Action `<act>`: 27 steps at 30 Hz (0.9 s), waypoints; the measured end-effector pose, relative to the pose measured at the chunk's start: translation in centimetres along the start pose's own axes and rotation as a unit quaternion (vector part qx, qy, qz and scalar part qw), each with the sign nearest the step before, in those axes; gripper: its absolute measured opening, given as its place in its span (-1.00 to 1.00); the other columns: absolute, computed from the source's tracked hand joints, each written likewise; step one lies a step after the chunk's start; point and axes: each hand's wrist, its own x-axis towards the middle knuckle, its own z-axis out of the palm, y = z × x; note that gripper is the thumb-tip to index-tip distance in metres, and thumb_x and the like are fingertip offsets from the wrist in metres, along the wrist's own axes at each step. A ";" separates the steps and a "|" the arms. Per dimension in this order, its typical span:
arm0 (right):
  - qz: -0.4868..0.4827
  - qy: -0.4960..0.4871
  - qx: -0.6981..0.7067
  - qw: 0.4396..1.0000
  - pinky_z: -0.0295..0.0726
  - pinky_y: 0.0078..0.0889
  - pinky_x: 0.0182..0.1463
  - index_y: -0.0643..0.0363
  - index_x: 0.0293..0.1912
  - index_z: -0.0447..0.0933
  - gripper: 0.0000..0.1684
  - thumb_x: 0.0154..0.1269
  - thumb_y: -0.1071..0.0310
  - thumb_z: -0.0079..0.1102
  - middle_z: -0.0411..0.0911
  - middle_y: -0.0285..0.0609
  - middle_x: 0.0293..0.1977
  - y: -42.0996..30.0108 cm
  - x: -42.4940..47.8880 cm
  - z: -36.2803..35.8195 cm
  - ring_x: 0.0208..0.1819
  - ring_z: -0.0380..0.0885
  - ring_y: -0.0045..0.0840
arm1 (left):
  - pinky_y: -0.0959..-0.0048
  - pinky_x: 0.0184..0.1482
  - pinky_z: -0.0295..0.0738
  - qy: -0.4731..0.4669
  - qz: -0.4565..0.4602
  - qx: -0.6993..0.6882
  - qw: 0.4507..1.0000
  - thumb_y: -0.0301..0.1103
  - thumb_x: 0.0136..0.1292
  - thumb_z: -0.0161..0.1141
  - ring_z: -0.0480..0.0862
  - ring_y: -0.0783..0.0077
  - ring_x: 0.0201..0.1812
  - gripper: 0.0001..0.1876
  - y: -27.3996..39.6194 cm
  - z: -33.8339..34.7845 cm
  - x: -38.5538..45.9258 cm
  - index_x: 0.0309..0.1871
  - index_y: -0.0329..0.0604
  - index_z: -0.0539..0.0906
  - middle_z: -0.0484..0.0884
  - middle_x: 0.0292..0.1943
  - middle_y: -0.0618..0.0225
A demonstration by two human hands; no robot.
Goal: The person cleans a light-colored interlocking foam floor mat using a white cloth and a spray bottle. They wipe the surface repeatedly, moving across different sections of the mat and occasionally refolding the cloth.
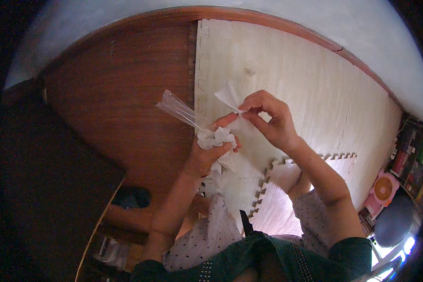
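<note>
My left hand [204,158] holds a bunch of crumpled white material [215,138], tissue or thin cloth, against its palm. A clear plastic sleeve or bag [178,108] sticks out from the same hand towards the upper left. Between thumb and forefinger, my right hand [273,116] pinches a thin white piece [227,96] at a gathered point, above which it fans out. My left forefinger reaches up to this pinched point and touches it. More white material [222,169] hangs below my left hand, its shape partly hidden by the wrist.
Pale interlocking foam mats [285,60] cover the right side, beside a dark wooden floor [127,77]. A wooden baseboard [253,14] runs along the wall. Dark furniture [56,183] stands at left. Cluttered shelves [410,148] and a pink object with an orange disc [382,188] are at right.
</note>
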 end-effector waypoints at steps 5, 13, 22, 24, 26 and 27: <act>0.170 0.054 0.091 0.980 0.48 -0.57 -0.28 0.22 -0.26 0.51 -0.83 0.09 0.45 0.19 0.50 -0.24 -0.32 0.7 -2.1 0.8 -0.34 0.48 -0.61 | 0.48 -0.01 0.38 0.025 -0.010 0.049 0.998 -0.58 0.00 0.10 0.51 0.46 -0.09 -0.40 -0.9 0.7 0.0 0.20 -0.31 0.28 0.52 -0.08 0.26; 0.248 0.005 0.083 0.965 0.43 -0.63 -0.34 0.26 -0.21 0.50 -0.80 0.16 0.37 0.15 0.49 -0.35 -0.43 3.9 -3.5 0.1 -0.42 0.43 -0.71 | 0.59 -0.07 0.40 0.038 -0.076 0.064 0.994 -0.57 0.01 0.10 0.52 0.56 -0.16 -0.45 -3.1 1.1 -1.5 0.17 -0.28 0.35 0.48 0.01 0.32; -0.069 0.176 -0.482 0.855 0.48 -0.44 -0.30 0.17 -0.26 0.57 -0.83 0.09 0.46 0.11 0.46 -0.15 -0.30 11.5 6.4 -9.3 -0.35 0.50 -0.35 | 0.57 -0.23 0.43 0.019 -0.074 -0.007 0.997 -0.53 0.00 0.03 0.51 0.59 -0.32 -0.45 -2.2 0.8 -2.1 0.17 -0.30 0.34 0.45 0.07 0.31; -0.011 0.163 -0.422 0.892 0.48 -0.42 -0.31 0.17 -0.26 0.58 -0.82 0.07 0.47 0.11 0.49 -0.12 -0.35 12.9 5.9 -8.6 -0.37 0.52 -0.31 | 0.57 -0.23 0.43 0.017 -0.077 -0.016 0.997 -0.52 0.00 0.02 0.51 0.59 -0.31 -0.45 -2.6 0.5 -2.4 0.17 -0.31 0.34 0.44 0.09 0.31; -0.004 0.177 -0.391 0.903 0.48 -0.42 -0.31 0.18 -0.25 0.57 -0.80 0.06 0.48 0.11 0.50 -0.11 -0.38 13.1 5.3 -7.5 -0.39 0.53 -0.32 | 0.57 -0.22 0.43 0.024 -0.076 -0.015 0.997 -0.51 -0.01 0.01 0.52 0.59 -0.29 -0.46 -2.8 0.4 -2.4 0.16 -0.32 0.35 0.43 0.11 0.30; 0.000 0.183 -0.376 0.909 0.48 -0.42 -0.31 0.18 -0.25 0.57 -0.80 0.05 0.48 0.11 0.51 -0.10 -0.40 13.0 5.2 -6.9 -0.40 0.54 -0.33 | 0.58 -0.22 0.43 0.019 -0.075 -0.012 0.997 -0.51 -0.01 0.01 0.52 0.59 -0.29 -0.46 -3.2 0.1 -2.3 0.16 -0.31 0.35 0.43 0.11 0.30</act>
